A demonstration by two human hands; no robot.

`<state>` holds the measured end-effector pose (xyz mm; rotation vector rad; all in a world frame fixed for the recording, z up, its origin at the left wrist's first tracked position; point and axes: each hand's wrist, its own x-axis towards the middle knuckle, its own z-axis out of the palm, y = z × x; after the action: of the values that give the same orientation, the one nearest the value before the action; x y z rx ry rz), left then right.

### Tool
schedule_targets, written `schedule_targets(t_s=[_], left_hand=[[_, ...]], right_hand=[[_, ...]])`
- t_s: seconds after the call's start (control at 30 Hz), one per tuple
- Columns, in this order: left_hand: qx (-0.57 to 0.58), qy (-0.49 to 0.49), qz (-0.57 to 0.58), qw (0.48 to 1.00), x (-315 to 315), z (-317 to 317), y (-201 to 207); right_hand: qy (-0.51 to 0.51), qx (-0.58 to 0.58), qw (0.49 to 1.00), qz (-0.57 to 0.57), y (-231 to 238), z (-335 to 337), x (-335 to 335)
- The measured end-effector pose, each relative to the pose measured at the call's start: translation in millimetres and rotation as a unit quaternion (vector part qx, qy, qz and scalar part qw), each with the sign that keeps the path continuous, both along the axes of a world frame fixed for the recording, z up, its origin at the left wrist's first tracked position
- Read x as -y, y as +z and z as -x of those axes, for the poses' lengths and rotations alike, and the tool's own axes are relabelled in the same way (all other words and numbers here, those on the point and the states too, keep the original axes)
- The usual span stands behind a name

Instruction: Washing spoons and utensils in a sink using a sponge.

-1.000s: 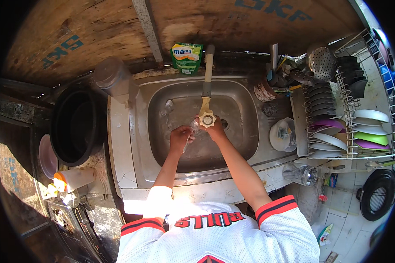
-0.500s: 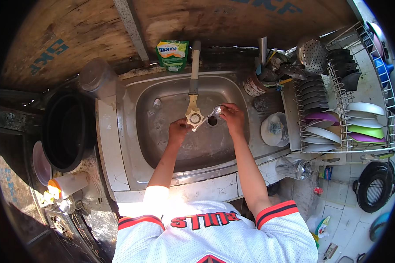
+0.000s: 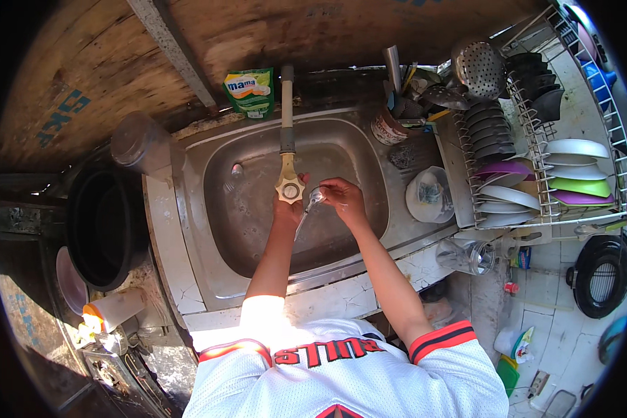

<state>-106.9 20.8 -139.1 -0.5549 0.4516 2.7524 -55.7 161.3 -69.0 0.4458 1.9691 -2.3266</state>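
Holding spoon (image 3: 312, 202) under tap (image 3: 289, 187), right hand (image 3: 343, 198) grip closed; left hand (image 3: 285, 207) shifted behind tap, grip unclear.

My hands meet over the sink (image 3: 258, 230), under the tap (image 3: 289, 187). At three o'clock stands the dish rack (image 3: 529, 174); at twelve, a soap pouch (image 3: 250, 90); at nine, a pot (image 3: 104, 223).

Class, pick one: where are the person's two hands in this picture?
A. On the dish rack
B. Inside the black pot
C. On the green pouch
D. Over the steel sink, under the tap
D: the left hand and right hand meet over the sink, just below the tap.
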Motion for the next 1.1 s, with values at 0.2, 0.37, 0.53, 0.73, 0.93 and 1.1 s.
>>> schedule_targets(t_s=[0.2, 0.37, 0.53, 0.73, 0.93, 1.1], left_hand=[[-0.001, 0.008, 0.040, 0.999, -5, 17, 11], [0.037, 0.058, -0.189, 0.980, 40, 47, -48], [0.130, -0.021, 0.091, 0.987, 31, 14, 24], [-0.054, -0.404, 0.427, 0.807, 119, -66, 70], [0.051, -0.345, 0.403, 0.846, 140, -83, 50], [-0.159, -0.183, 0.859, 0.451, 125, -98, 46]], right_hand=[[0.067, -0.027, 0.993, -0.094, -7, 2, 7], [0.076, 0.009, 0.997, -0.014, 5, 5, 35], [-0.005, 0.023, 0.999, 0.029, -3, 8, 36], [0.030, -0.032, 0.986, -0.162, -9, 10, 84], [-0.056, 0.137, 0.960, 0.236, -75, 23, 115], [-0.049, 0.281, 0.828, 0.482, -57, 30, 122]])
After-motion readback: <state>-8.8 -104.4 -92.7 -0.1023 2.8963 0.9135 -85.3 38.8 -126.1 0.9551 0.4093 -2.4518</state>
